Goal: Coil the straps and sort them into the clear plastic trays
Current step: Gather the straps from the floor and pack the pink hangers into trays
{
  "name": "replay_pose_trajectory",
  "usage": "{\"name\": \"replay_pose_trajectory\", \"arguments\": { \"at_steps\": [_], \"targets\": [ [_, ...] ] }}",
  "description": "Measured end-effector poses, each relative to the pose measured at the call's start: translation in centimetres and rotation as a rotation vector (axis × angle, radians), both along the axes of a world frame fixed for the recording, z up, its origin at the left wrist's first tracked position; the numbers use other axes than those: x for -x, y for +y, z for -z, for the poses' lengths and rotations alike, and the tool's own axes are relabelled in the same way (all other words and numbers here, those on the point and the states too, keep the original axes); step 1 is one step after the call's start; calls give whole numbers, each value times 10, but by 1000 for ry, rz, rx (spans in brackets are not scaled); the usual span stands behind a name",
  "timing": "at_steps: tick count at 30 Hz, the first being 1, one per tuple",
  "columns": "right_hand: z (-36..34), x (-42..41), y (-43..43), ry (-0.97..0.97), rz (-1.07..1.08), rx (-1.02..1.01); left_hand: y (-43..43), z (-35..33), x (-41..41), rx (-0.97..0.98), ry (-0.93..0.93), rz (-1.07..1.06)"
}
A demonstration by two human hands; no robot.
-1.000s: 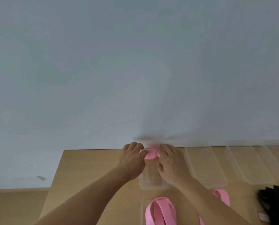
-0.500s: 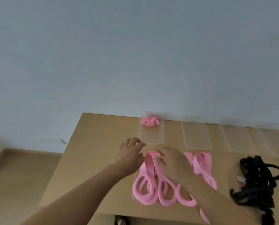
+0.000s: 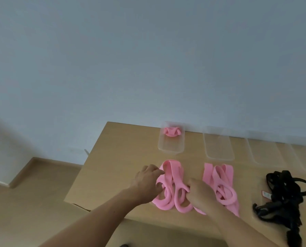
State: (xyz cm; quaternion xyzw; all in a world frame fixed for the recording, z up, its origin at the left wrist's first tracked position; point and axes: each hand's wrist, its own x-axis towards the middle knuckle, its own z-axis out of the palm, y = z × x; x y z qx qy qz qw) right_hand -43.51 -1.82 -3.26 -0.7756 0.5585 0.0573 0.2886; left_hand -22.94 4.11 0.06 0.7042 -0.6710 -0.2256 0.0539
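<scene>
Your left hand (image 3: 148, 182) and right hand (image 3: 200, 195) are both down on the bench (image 3: 120, 157), with the looped pink straps (image 3: 174, 184) lying between them. Your left hand's fingers curl around the outer loop on its side of that bundle. Your right hand's fingers are bent in and pinch the strap where two loops cross, just at its fingertips. So both hands are grasping the same bundle, one at each flank.

Just past your right hand, on its outer side, lies a second pink bundle (image 3: 218, 182), apart from the one you hold. Further out on that side sit the black straps (image 3: 287, 193) in a loose tangle (a small pale tag (image 3: 266, 194) lies at their inner edge).

Well beyond your hands, at the far edge of the bench, stand the clear trays. The first tray (image 3: 171, 147), straight ahead of the held bundle, has one coiled strap (image 3: 171, 131) at its far end. The second tray (image 3: 219, 148) stands ahead of your right hand; more trays (image 3: 262, 152) line up further out, too blurred to count.
</scene>
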Motion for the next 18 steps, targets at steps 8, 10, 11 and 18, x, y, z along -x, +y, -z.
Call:
{"name": "replay_pose_trajectory", "arguments": {
  "at_steps": [8, 10, 11, 18],
  "targets": [
    [-69, -19, -23, -541, 332, -152, -25, -39, -16, 37, 228, 47],
    [-95, -24, -25, -690, 395, -133, -28, -53, -18, 22, 401, 59],
    [-108, -26, -26, -744, 405, -124, -29, -61, -20, 23, 470, 72],
    [-170, -37, -22, -1069, 483, -294, -34, -114, -29, 220, 625, 192]
  ]
}}
